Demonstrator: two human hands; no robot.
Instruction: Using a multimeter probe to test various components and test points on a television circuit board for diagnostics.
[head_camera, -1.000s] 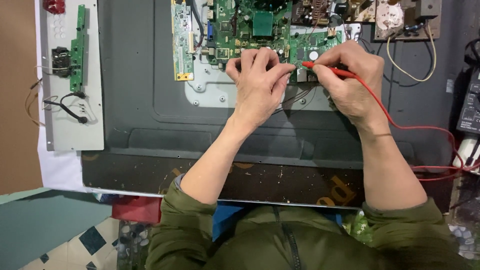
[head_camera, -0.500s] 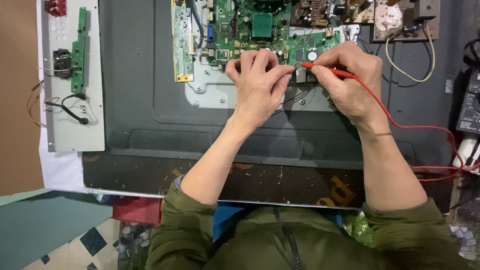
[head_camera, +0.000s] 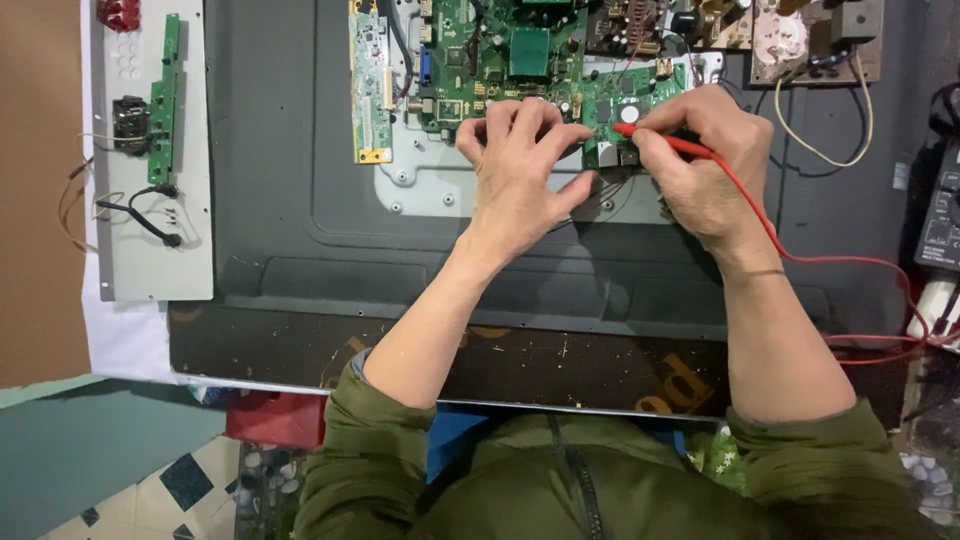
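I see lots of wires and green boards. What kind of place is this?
Probably an electronics repair bench. A right hand holds a red test probe to a green circuit board on an opened flat screen's dark back panel, the left hand steadying beside it.

Matt grey metal panel (head_camera: 280, 150), glossy red plastic probe (head_camera: 665, 143)

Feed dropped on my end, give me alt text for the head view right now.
The right hand holds a red test probe tip-down on a green circuit board, while the left hand rests its fingers beside it. The board sits on a dark panel.
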